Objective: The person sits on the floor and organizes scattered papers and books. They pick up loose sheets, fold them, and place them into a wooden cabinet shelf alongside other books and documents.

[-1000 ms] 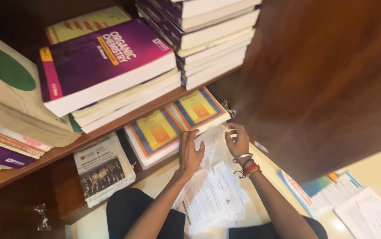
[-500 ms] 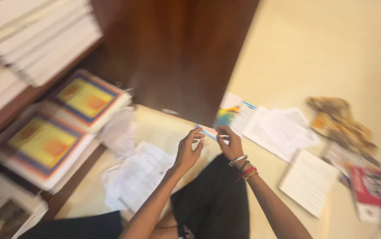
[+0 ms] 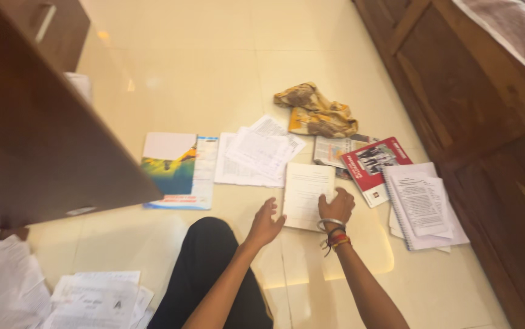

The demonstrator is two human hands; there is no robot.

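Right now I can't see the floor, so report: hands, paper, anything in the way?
Right hand on white booklet, fingers curled. Left hand open beside it, apart. Red magazine and loose sheets close alongside.

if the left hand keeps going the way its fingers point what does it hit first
Probably the white printed booklet: the left hand hovers open just beside its near edge, fingers aimed up and right toward it. Depth is unclear.

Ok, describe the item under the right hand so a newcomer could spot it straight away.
Start at the cream tiled floor and find the row of papers spread in front of the seated person. The right hand rests on a white booklet lying flat, between the loose printed sheets and the red-covered magazine. Unlike its neighbours, it is a single plain white cover with faint text.
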